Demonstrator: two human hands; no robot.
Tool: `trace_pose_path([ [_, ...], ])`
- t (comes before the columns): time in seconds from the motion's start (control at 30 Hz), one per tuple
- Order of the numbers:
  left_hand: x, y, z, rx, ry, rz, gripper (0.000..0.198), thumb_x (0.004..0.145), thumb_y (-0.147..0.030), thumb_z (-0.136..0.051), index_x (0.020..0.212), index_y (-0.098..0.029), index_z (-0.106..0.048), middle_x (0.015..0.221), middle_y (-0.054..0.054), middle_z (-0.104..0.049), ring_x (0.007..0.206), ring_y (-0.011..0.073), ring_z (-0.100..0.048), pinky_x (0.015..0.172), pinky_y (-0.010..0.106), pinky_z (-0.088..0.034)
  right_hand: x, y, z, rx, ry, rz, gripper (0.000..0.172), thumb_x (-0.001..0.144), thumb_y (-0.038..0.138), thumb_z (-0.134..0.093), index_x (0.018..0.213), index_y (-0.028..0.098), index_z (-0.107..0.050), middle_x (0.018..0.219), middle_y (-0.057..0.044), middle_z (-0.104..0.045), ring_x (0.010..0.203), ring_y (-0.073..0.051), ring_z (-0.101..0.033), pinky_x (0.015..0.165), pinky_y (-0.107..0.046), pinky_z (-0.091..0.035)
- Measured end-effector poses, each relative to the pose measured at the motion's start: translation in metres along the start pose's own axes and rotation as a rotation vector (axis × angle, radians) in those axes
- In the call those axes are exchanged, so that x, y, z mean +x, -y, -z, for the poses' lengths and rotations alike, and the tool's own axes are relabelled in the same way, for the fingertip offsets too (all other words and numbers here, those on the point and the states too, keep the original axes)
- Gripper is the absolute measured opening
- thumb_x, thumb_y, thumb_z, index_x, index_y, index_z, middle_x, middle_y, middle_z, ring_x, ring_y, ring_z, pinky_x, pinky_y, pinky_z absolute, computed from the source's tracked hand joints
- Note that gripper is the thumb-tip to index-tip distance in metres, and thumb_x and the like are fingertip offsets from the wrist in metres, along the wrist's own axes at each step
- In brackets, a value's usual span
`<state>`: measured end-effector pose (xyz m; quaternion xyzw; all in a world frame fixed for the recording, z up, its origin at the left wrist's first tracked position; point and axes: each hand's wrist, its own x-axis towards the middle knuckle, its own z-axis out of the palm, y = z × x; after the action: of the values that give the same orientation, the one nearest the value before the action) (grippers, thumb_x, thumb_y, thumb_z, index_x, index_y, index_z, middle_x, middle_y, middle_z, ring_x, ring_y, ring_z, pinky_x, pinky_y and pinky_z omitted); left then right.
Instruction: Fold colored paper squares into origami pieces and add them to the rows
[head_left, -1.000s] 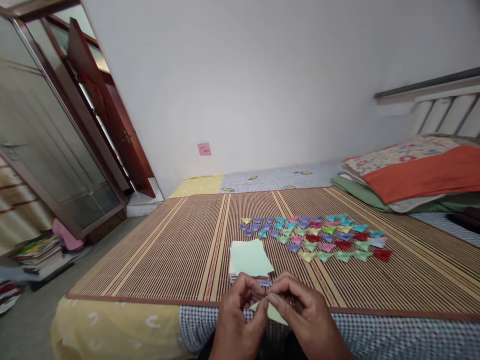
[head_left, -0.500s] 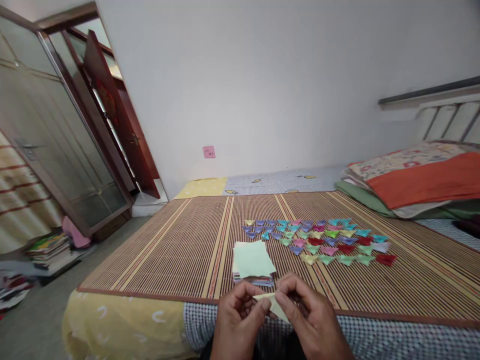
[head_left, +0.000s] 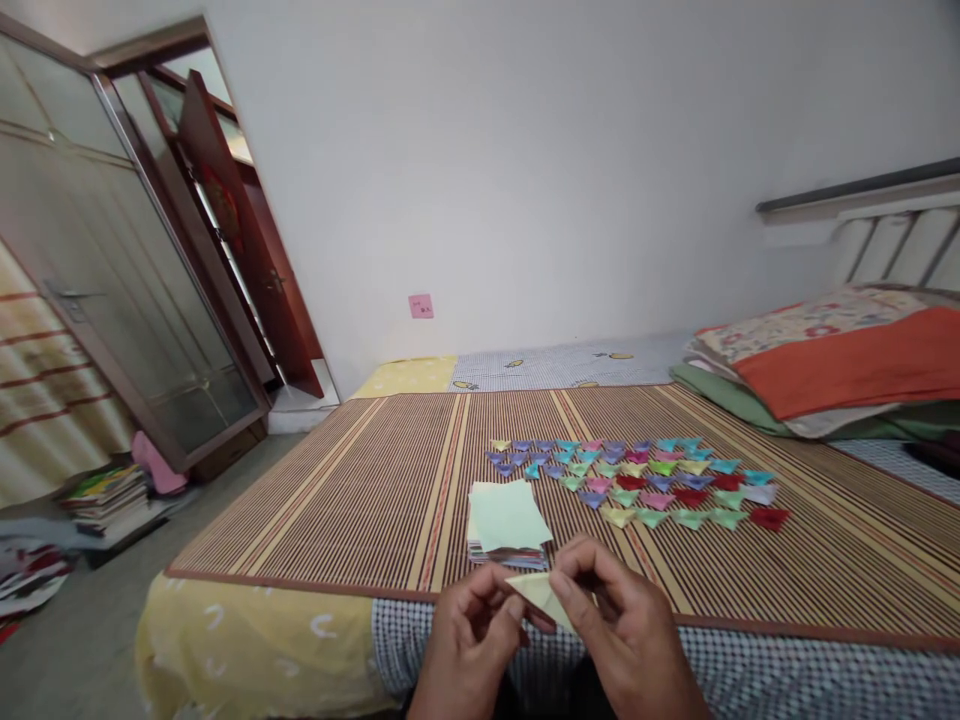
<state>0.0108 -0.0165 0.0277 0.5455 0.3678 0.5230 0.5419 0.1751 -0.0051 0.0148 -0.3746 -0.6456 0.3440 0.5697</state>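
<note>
A small folded piece of pale yellow paper (head_left: 546, 594) is held between my two hands above the front edge of the bed. My left hand (head_left: 472, 632) has its fingers curled at the paper's left side, with the thumb low and a pointed end of the paper showing above it. My right hand (head_left: 616, 622) pinches the paper's right side between thumb and forefinger. Just beyond my hands lies a stack of square paper sheets (head_left: 511, 518), a pale green one on top. Several rows of folded paper boats (head_left: 651, 482) in many colours stand to the right.
A striped mat (head_left: 337, 490) covers the bed. Folded bedding (head_left: 840, 350) is piled at the right. A pink note (head_left: 421, 306) is on the wall. To the left are an open glass-panelled door (head_left: 150, 260) and a stack of books (head_left: 109, 500) near the floor.
My left thumb has slid down and left off the paper's face, so more of its pointed left end shows. My right hand keeps its pinch. The view has shifted slightly.
</note>
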Motion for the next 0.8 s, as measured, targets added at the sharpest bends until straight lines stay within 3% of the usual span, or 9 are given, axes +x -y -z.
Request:
trace_pose_path([
  [0.1, -0.001, -0.002, -0.002, 0.002, 0.043, 0.006, 0.029, 0.088, -0.044, -0.072, 0.084, -0.016, -0.074, 0.07, 0.004, -0.075, 0.067, 0.0157, -0.065, 0.067, 0.023, -0.046, 0.0, 0.001, -0.002, 0.037, 0.016, -0.027, 0.028, 0.099, 0.039, -0.057, 0.078, 0.021, -0.057, 0.073, 0.0, -0.056, 0.068, -0.017, -0.057, 0.063, -0.025, -0.048],
  [0.23, -0.001, 0.003, -0.005, -0.021, -0.006, 0.077, 0.032, 0.08, -0.046, -0.08, 0.078, -0.015, -0.071, 0.066, 0.004, -0.073, 0.065, 0.0165, -0.064, 0.063, 0.023, -0.046, 0.0, 0.003, -0.007, 0.123, 0.059, -0.105, 0.03, 0.098, 0.043, -0.059, 0.078, 0.021, -0.055, 0.068, 0.002, -0.053, 0.062, -0.015, -0.054, 0.058, -0.025, -0.046],
  [0.43, -0.006, 0.006, -0.005, 0.201, -0.149, -0.095, 0.032, 0.086, -0.044, -0.074, 0.071, -0.016, -0.071, 0.069, 0.005, -0.071, 0.068, 0.018, -0.062, 0.068, 0.025, -0.046, 0.007, 0.004, -0.011, 0.292, 0.108, -0.228, 0.032, 0.093, 0.046, -0.067, 0.077, 0.02, -0.057, 0.068, 0.002, -0.056, 0.063, -0.015, -0.055, 0.059, -0.025, -0.045],
  [0.57, -0.006, 0.002, -0.003, 0.095, -0.127, -0.035, 0.03, 0.085, -0.044, -0.075, 0.073, -0.016, -0.071, 0.066, 0.004, -0.072, 0.066, 0.0177, -0.062, 0.067, 0.026, -0.047, 0.014, 0.002, -0.012, 0.431, 0.2, -0.272, 0.031, 0.093, 0.047, -0.066, 0.081, 0.02, -0.057, 0.067, 0.002, -0.059, 0.06, -0.014, -0.056, 0.059, -0.027, -0.045],
  [0.7, -0.002, 0.003, -0.001, -0.087, -0.219, 0.022, 0.032, 0.076, -0.045, -0.084, 0.082, -0.015, -0.074, 0.07, 0.003, -0.072, 0.063, 0.0153, -0.059, 0.064, 0.025, -0.048, 0.014, 0.001, -0.013, 0.221, 0.274, -0.243, 0.028, 0.087, 0.042, -0.071, 0.078, 0.019, -0.058, 0.068, 0.001, -0.059, 0.063, -0.015, -0.053, 0.06, -0.027, -0.041],
  [0.8, 0.0, 0.007, -0.001, -0.186, -0.295, 0.037, 0.036, 0.069, -0.044, -0.089, 0.084, -0.015, -0.074, 0.068, 0.0, -0.068, 0.063, 0.0138, -0.057, 0.062, 0.024, -0.047, 0.008, 0.001, -0.014, 0.085, 0.298, -0.157, 0.028, 0.093, 0.039, -0.064, 0.074, 0.018, -0.06, 0.071, 0.0, -0.06, 0.068, -0.016, -0.052, 0.065, -0.027, -0.041],
])
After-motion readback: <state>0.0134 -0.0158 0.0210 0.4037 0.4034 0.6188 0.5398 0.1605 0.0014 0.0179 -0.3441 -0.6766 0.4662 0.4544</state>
